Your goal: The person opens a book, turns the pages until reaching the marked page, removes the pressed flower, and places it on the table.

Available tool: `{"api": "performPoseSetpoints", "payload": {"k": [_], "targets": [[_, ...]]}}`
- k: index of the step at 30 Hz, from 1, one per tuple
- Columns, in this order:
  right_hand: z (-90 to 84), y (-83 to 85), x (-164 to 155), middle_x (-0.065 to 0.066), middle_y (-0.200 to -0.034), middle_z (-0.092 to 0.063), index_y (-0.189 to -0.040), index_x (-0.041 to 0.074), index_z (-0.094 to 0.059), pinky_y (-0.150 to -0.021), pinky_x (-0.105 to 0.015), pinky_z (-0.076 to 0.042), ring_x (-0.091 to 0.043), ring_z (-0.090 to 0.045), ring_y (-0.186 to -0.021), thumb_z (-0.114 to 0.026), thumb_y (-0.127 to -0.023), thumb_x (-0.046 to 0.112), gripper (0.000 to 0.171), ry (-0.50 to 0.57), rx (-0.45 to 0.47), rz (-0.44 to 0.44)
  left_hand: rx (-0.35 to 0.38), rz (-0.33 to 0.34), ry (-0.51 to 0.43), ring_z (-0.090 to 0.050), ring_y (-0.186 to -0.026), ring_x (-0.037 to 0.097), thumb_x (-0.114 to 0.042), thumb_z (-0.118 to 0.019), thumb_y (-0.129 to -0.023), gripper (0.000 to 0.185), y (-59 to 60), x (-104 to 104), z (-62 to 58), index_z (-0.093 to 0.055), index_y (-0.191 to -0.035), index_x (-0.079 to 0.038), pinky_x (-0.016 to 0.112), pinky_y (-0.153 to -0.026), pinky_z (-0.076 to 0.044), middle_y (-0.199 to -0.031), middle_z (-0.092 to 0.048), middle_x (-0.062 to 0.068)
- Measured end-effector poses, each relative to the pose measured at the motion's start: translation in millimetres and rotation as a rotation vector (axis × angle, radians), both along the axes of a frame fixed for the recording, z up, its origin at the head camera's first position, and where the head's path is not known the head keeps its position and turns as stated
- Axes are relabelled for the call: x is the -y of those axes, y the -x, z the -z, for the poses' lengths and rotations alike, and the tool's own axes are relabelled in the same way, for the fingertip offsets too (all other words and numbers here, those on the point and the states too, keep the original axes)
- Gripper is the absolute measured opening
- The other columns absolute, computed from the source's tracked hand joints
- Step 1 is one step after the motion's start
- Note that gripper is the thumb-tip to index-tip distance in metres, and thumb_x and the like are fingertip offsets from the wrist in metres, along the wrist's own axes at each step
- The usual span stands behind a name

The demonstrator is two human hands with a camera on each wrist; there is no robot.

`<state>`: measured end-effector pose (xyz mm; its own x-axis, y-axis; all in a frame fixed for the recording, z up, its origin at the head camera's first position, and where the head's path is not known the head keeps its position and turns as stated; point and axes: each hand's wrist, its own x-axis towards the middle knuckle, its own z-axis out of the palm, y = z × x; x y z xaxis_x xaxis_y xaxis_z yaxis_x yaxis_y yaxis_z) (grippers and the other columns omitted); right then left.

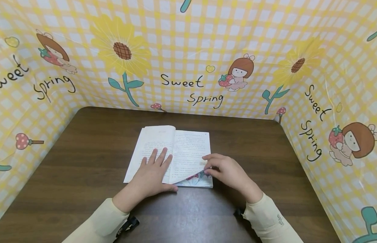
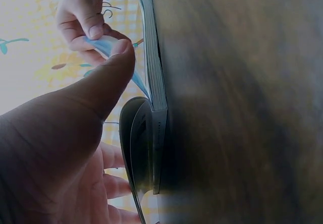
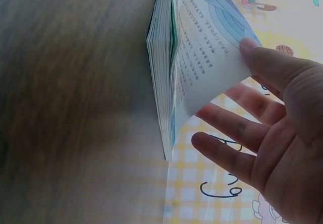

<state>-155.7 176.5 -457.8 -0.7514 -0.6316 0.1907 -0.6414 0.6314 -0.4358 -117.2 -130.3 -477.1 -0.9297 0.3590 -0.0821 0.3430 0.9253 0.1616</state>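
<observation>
An open book [image 1: 191,145] lies on the table, printed text on its pages. My left hand [image 1: 153,173] rests on the left page with its fingers spread, the thumb near the lower edge by the spine. At the lower right corner my right hand [image 1: 227,170] pinches a page [image 3: 217,57] between thumb and finger and holds it lifted. Its other fingers stay apart from the paper in the right wrist view. Beneath the raised page shows a coloured picture page [image 1: 195,180]. The page block [image 2: 155,57] is seen edge-on in the left wrist view.
The dark brown wooden table [image 1: 85,152] surrounds the book. A yellow-and-white checked cloth [image 1: 188,44] with printed flowers, figures and lettering stands as walls at the back and both sides. Dark straps [image 1: 127,226] sit at the sleeves' cuffs.
</observation>
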Motion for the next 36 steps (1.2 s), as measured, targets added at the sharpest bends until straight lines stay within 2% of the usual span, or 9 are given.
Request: {"api": "performPoseSetpoints", "payload": {"k": [7, 12, 16, 22, 32, 36], "targets": [[-1.8, -2.7, 3.6, 0.005, -0.126, -0.071, -0.090, 0.028, -0.077, -0.094, -0.037, -0.056, -0.013, -0.067, -0.114, -0.076, -0.095, 0.029, 0.005, 0.082, 0.055, 0.051, -0.015, 0.004, -0.006, -0.018, -0.154, 0.049, -0.083, -0.068, -0.074, 0.116, -0.5, -0.5, 0.0, -0.035, -0.160, -0.012, 0.075, -0.111, -0.027, -0.169, -0.021, 0.017], [-2.6, -2.8, 3.9, 0.008, -0.122, -0.072, -0.091, 0.025, -0.078, -0.092, -0.035, -0.057, -0.012, -0.068, -0.113, -0.077, -0.094, 0.027, 0.004, 0.120, 0.049, 0.055, -0.033, 0.006, 0.005, -0.020, -0.153, 0.048, -0.078, -0.066, -0.081, 0.107, -0.2, -0.1, -0.1, -0.037, -0.160, -0.012, 0.074, -0.110, -0.029, -0.169, -0.023, 0.017], [-4.9, -2.6, 3.7, 0.007, -0.118, -0.073, -0.093, 0.023, -0.078, -0.097, -0.037, -0.055, -0.012, -0.068, -0.113, -0.079, -0.092, 0.022, 0.002, 0.165, 0.048, 0.068, -0.038, 0.005, 0.009, -0.022, -0.153, 0.048, -0.075, -0.065, -0.084, 0.102, 0.1, 0.2, -0.1, -0.038, -0.159, -0.012, 0.074, -0.110, -0.030, -0.169, -0.024, 0.017], [-7.8, -2.2, 1.8, 0.005, -0.116, -0.074, -0.095, 0.022, -0.078, -0.098, -0.042, -0.055, -0.016, -0.069, -0.113, -0.081, -0.089, 0.015, 0.010, 0.216, 0.026, 0.096, -0.042, 0.005, 0.011, -0.022, -0.153, 0.048, -0.071, -0.064, -0.087, 0.097, 0.3, 0.0, -0.6, -0.039, -0.159, -0.012, 0.073, -0.111, -0.030, -0.168, -0.024, 0.017], [-8.6, -0.9, -1.7, 0.005, -0.118, -0.073, -0.102, 0.019, -0.078, -0.098, -0.041, -0.055, -0.013, -0.068, -0.113, -0.079, -0.092, 0.019, 0.010, 0.283, -0.028, 0.127, -0.047, 0.006, 0.012, -0.022, -0.153, 0.047, -0.068, -0.063, -0.090, 0.094, -0.6, -0.1, -1.7, -0.037, -0.160, -0.012, 0.073, -0.111, -0.030, -0.169, -0.023, 0.017], [-9.7, -0.2, -1.4, 0.003, -0.117, -0.074, -0.101, 0.022, -0.077, -0.097, -0.041, -0.056, -0.012, -0.068, -0.112, -0.078, -0.093, 0.020, 0.009, 0.297, -0.042, 0.129, -0.075, -0.006, -0.015, -0.025, -0.153, 0.047, -0.067, -0.061, -0.091, 0.096, -0.7, -0.4, -1.5, -0.028, -0.163, -0.012, 0.072, -0.110, -0.032, -0.168, -0.026, 0.016]]}}
